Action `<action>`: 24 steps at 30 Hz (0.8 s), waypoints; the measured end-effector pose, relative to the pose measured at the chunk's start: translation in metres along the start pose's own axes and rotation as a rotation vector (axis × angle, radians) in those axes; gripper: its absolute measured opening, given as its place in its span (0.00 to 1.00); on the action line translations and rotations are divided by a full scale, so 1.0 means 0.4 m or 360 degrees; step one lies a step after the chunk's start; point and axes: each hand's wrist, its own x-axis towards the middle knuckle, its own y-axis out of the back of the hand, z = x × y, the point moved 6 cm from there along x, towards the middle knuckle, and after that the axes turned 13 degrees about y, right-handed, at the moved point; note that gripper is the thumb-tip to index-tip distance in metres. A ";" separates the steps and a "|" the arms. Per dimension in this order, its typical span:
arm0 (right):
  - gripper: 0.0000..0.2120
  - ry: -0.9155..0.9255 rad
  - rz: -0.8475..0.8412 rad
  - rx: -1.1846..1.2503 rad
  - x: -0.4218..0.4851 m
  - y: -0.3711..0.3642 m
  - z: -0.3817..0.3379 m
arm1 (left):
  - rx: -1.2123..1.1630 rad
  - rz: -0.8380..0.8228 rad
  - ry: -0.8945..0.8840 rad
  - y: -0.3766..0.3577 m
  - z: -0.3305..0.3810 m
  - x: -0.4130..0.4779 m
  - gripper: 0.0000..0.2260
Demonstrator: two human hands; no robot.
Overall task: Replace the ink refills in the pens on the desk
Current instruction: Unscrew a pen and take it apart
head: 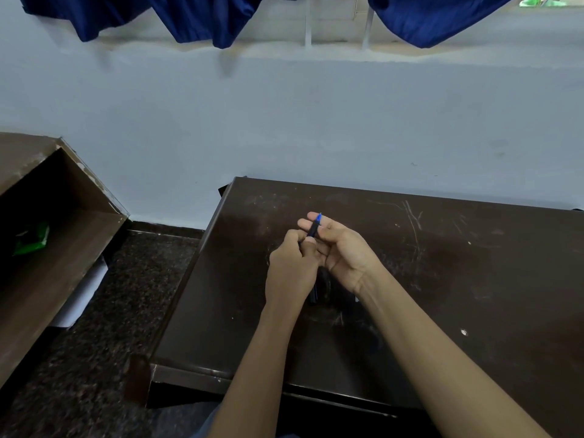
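1. Presently, head view: a pen point(314, 229), blue tip up, is held above the desk point(442, 279).
2. Its lower end is gripped by the curled left hand point(292, 263); its upper barrel is pinched by the half-curled right hand point(344, 248).
3. Step judged: the barrel is being twisted; a steady counter-twist is called for.
4. Dark pen parts point(313, 294) are partly hidden beneath the wrists; a green packet point(31, 238) is noted well apart.
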 end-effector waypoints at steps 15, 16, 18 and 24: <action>0.06 0.0026 0.0014 -0.0107 -0.004 -0.016 0.001 | 0.0049 0.0016 -0.0025 0.003 0.012 0.005 0.16; 0.06 0.0022 0.0007 -0.0156 -0.007 -0.018 0.001 | 0.0044 0.0004 -0.0035 0.004 0.015 0.002 0.16; 0.06 0.0039 0.0061 -0.0152 -0.011 -0.016 0.002 | 0.0040 -0.0011 -0.0042 0.005 0.016 -0.002 0.15; 0.12 -0.0001 0.0128 0.0011 -0.009 -0.019 -0.001 | -0.0015 -0.0028 -0.0027 0.016 0.015 -0.006 0.07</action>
